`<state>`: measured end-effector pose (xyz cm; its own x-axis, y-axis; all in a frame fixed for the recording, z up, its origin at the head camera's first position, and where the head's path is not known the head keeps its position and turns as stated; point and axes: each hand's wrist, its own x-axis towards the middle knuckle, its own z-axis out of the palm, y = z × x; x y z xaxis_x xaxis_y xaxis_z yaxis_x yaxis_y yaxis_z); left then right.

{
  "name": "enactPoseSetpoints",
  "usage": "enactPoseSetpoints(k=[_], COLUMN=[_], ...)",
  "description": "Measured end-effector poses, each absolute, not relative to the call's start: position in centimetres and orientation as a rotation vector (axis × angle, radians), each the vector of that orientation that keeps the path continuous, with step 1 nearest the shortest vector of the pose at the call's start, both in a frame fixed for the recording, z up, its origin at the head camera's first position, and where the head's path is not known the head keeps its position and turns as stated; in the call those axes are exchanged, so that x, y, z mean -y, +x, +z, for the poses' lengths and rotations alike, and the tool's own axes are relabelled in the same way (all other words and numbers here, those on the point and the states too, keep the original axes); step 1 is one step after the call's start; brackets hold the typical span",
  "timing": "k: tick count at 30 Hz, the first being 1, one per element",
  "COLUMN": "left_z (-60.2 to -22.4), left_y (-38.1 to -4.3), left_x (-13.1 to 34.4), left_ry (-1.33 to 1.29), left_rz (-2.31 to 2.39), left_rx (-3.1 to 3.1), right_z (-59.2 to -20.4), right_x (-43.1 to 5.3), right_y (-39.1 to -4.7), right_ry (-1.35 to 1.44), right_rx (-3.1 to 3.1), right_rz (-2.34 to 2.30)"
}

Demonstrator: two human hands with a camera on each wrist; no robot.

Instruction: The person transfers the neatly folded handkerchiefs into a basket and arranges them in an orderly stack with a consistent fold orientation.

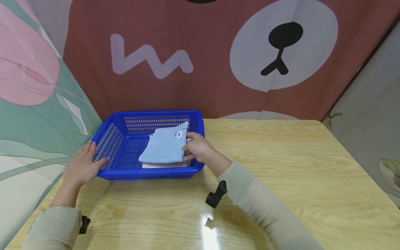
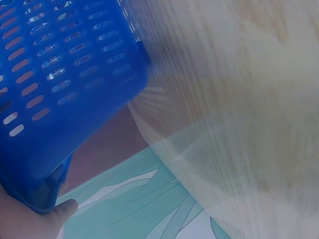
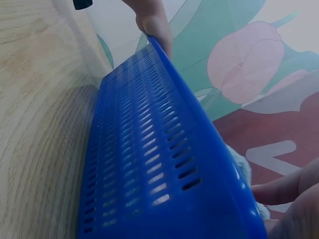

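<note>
A blue plastic basket [image 1: 150,172] with slotted walls stands at the back left of the table. My left hand [image 1: 82,165] grips its left rim near the front corner; the left wrist view shows a digit curled by the rim. Inside, toward the right, lies a folded light blue cloth [image 1: 165,146] with a small white printed figure. Under it the edge of a folded pink cloth [image 1: 165,165] sticks out. My right hand [image 1: 197,147] reaches over the basket's right wall and pinches the right edge of the blue cloth. Part of those fingers is hidden by the fabric.
The wood-grain table [image 1: 281,166] extends right and forward of the basket. Behind it hangs a reddish-brown curtain [image 1: 212,86] with a cartoon bear face. A flowered sheet [image 1: 37,121] borders the left side, close to my left arm.
</note>
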<state>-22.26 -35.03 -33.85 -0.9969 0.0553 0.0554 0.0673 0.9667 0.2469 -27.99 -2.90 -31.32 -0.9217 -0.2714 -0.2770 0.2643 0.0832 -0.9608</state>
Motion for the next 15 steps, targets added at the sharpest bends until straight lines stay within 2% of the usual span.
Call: enactPoseSetpoints(k=[9, 15], left_z=[-33.9, -33.8], left_y=[-22.4, -22.5], left_x=[35.4, 35.6], left_ry=[-0.105, -0.105], left_rz=[-0.378, -0.388], left_rx=[3.082, 3.060], right_z=[-31.1, -31.1], right_x=[1.2, -1.0], right_y=[-27.6, -27.9], right_ry=[-0.019, -0.131], right_rx=[-1.874, -1.849], right_rz=[-1.935, -1.952])
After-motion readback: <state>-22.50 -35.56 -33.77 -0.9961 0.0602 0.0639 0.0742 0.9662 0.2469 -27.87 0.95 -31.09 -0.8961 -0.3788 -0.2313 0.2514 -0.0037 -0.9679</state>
